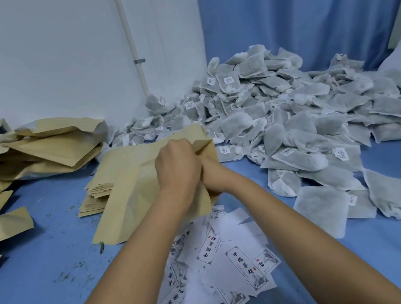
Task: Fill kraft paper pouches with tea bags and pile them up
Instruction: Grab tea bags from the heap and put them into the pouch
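Observation:
A kraft paper pouch (130,188) is held up at the centre, its mouth towards the right. My left hand (176,166) grips the pouch's upper rim. My right hand (211,174) is pushed into the pouch's opening, with its fingers hidden inside; what it holds cannot be seen. A large heap of grey tea bags (294,113) covers the right side of the blue table. Filled pouches (33,151) are piled at the left. A flat stack of empty pouches (95,199) lies under the held one.
White printed labels (227,262) lie scattered in front of me, under my forearms. Loose tea crumbs (76,273) dot the blue cloth at lower left. A white wall with a pipe (135,56) and blue curtains (302,8) close off the back.

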